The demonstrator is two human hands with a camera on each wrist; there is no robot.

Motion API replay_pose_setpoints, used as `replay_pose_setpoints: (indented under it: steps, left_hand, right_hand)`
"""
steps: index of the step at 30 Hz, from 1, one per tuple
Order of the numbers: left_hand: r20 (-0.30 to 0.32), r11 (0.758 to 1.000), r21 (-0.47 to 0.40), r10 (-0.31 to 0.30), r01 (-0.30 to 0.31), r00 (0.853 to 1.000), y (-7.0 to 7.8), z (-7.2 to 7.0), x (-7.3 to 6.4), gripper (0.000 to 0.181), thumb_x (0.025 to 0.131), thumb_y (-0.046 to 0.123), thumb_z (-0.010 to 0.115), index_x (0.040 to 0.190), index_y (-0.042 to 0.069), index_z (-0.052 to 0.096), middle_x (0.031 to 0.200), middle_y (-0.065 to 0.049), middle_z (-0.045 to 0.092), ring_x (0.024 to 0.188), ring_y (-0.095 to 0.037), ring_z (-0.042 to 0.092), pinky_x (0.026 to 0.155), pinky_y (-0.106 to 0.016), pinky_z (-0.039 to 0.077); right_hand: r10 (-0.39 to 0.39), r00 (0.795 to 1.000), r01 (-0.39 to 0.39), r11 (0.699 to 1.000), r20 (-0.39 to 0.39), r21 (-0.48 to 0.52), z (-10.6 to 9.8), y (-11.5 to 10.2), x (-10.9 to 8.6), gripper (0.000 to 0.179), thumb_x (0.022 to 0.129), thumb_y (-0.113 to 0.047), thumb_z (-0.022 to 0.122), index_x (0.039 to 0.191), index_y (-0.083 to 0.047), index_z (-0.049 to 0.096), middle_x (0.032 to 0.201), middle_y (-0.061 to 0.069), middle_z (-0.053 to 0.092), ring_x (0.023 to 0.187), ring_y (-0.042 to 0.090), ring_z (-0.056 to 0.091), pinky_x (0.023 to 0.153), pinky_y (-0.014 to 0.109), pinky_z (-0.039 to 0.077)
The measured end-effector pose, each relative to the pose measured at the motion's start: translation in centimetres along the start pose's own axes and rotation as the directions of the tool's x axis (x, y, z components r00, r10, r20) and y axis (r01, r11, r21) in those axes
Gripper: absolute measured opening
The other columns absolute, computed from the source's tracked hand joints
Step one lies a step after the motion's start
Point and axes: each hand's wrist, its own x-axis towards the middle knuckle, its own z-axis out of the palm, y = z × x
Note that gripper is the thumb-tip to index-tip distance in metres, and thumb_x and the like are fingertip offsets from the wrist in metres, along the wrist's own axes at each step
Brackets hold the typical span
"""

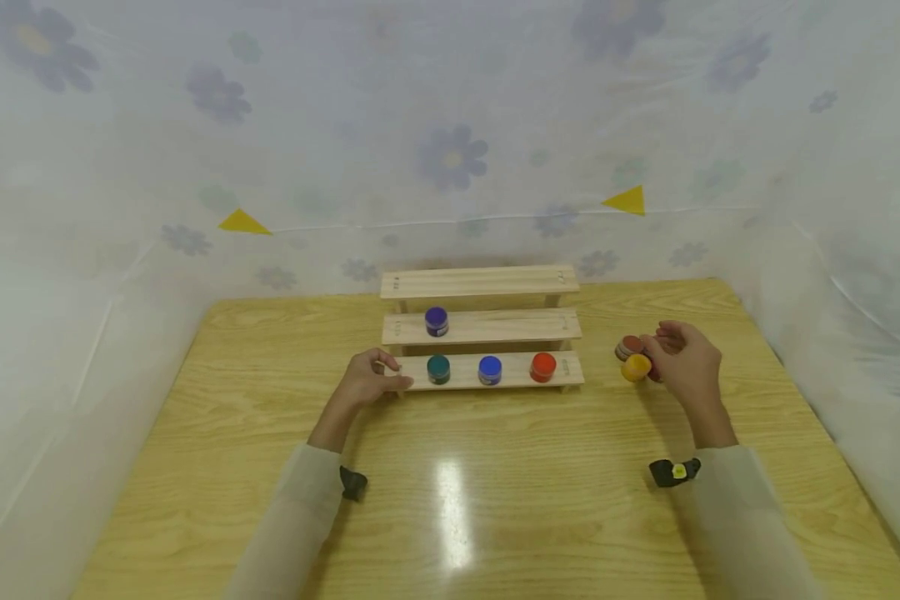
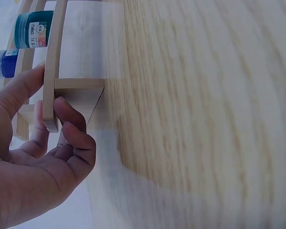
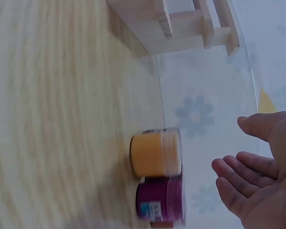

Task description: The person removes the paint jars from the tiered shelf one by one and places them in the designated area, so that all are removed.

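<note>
My left hand [image 1: 363, 379] grips the left end of a three-tier wooden stand [image 1: 480, 283] by its lowest shelf, thumb above and fingers curled beneath. Along that shelf sit a green paint jar [image 1: 438, 369], a blue one [image 1: 490, 370] and a red one [image 1: 543, 367]. One violet jar [image 1: 437, 322] is on the middle shelf. Over at the right, my right hand [image 1: 686, 362] hovers by a cluster of jars, fingers loosely bent and holding nothing. The cluster has an orange jar [image 3: 148, 155], a magenta jar [image 3: 152, 198] mostly hidden in the head view, and a brown-topped jar [image 1: 630, 347].
The wood-grain table [image 1: 390, 500] runs back to a flowered white curtain [image 1: 450, 100], which also hangs at both sides. Two yellow triangles, a left one [image 1: 244, 223] and a right one [image 1: 628, 201], are on the back curtain. The top shelf lies nearest the curtain.
</note>
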Motion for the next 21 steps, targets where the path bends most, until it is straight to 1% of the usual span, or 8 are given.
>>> replay_pose_setpoints:
  steps: [3, 4, 6, 8, 10, 14, 18, 21]
  left_hand:
    - [0.0, 1.0, -0.002, 0.003, -0.003, 1.0, 0.1, 0.0, -0.1, 0.033, 0.078, 0.014, 0.078, 0.098, 0.001, 0.056, 0.058, 0.002, 0.036, 0.052, -0.011, 0.034, 0.051, -0.025, 0.037]
    - [-0.001, 1.0, -0.003, 0.005, -0.005, 1.0, 0.1, 0.0, -0.1, 0.033, 0.078, 0.014, 0.078, 0.098, 0.001, 0.056, 0.058, 0.002, 0.036, 0.052, -0.011, 0.034, 0.051, -0.025, 0.037]
    - [-0.001, 1.0, -0.003, 0.006, -0.006, 1.0, 0.2, -0.1, -0.1, 0.033, 0.078, 0.014, 0.078, 0.098, 0.001, 0.056, 0.057, 0.003, 0.036, 0.051, -0.011, 0.035, 0.051, -0.026, 0.037]
    - [-0.002, 1.0, -0.003, 0.005, -0.005, 1.0, 0.2, 0.0, -0.1, 0.032, 0.078, 0.014, 0.078, 0.097, 0.001, 0.056, 0.057, 0.002, 0.037, 0.052, -0.011, 0.035, 0.051, -0.026, 0.036]
    - [-0.002, 1.0, -0.001, 0.003, -0.003, 1.0, 0.1, 0.0, -0.1, 0.032, 0.078, 0.015, 0.079, 0.096, 0.002, 0.056, 0.058, 0.002, 0.037, 0.052, -0.011, 0.035, 0.051, -0.026, 0.036]
    - [-0.001, 1.0, 0.005, 0.0, 0.0, 1.0, -0.1, 0.0, 0.1, 0.032, 0.078, 0.015, 0.079, 0.096, 0.002, 0.056, 0.059, 0.002, 0.037, 0.052, -0.011, 0.034, 0.051, -0.026, 0.036]
    - [0.001, 1.0, 0.009, 0.007, -0.007, 1.0, -0.1, 0.0, 0.2, 0.034, 0.078, 0.016, 0.079, 0.098, 0.001, 0.056, 0.059, 0.002, 0.038, 0.052, -0.011, 0.036, 0.051, -0.026, 0.037]
    - [0.004, 1.0, 0.008, 0.012, -0.012, 1.0, -0.2, 0.0, 0.2, 0.034, 0.078, 0.016, 0.079, 0.098, 0.001, 0.056, 0.058, 0.003, 0.038, 0.052, -0.012, 0.038, 0.052, -0.026, 0.038]
  right_hand:
    - [-0.017, 1.0, 0.017, 1.0, 0.009, 0.009, 0.7, -0.8, 0.4, 0.057, 0.094, -0.04, 0.054, 0.134, 0.0, 0.048, 0.124, 0.021, 0.058, 0.108, 0.028, 0.057, 0.086, 0.027, 0.05]
    - [-0.031, 0.999, 0.031, 0.999, 0.007, 0.013, 1.0, -1.1, 0.5, 0.057, 0.094, -0.04, 0.054, 0.134, 0.001, 0.048, 0.124, 0.021, 0.058, 0.111, 0.031, 0.056, 0.09, 0.033, 0.05]
    - [-0.052, 0.999, 0.051, 0.998, 0.009, 0.027, 1.4, -1.6, 0.8, 0.057, 0.094, -0.04, 0.054, 0.133, 0.001, 0.048, 0.125, 0.021, 0.058, 0.113, 0.033, 0.055, 0.095, 0.044, 0.047]
    - [-0.066, 0.998, 0.065, 0.997, 0.017, 0.045, 2.0, -2.2, 1.0, 0.057, 0.094, -0.04, 0.054, 0.133, 0.002, 0.048, 0.126, 0.022, 0.057, 0.114, 0.033, 0.055, 0.099, 0.047, 0.044]
    - [-0.074, 0.997, 0.073, 0.995, 0.023, 0.067, 2.5, -2.7, 1.2, 0.058, 0.094, -0.039, 0.055, 0.133, 0.002, 0.047, 0.126, 0.022, 0.056, 0.116, 0.035, 0.054, 0.1, 0.049, 0.043]
    - [-0.076, 0.997, 0.073, 0.99, 0.026, 0.12, 3.6, -4.1, 1.4, 0.056, 0.094, -0.038, 0.057, 0.133, 0.001, 0.047, 0.127, 0.021, 0.056, 0.117, 0.034, 0.054, 0.102, 0.047, 0.042]
    - [-0.102, 0.994, 0.096, 0.982, 0.029, 0.162, 4.8, -5.5, 1.6, 0.054, 0.093, -0.035, 0.059, 0.131, 0.001, 0.049, 0.127, 0.021, 0.056, 0.116, 0.032, 0.055, 0.102, 0.044, 0.043]
    - [-0.123, 0.992, 0.115, 0.975, 0.032, 0.192, 5.7, -6.3, 1.7, 0.053, 0.093, -0.034, 0.06, 0.13, 0.002, 0.05, 0.125, 0.022, 0.057, 0.115, 0.033, 0.055, 0.103, 0.044, 0.042]
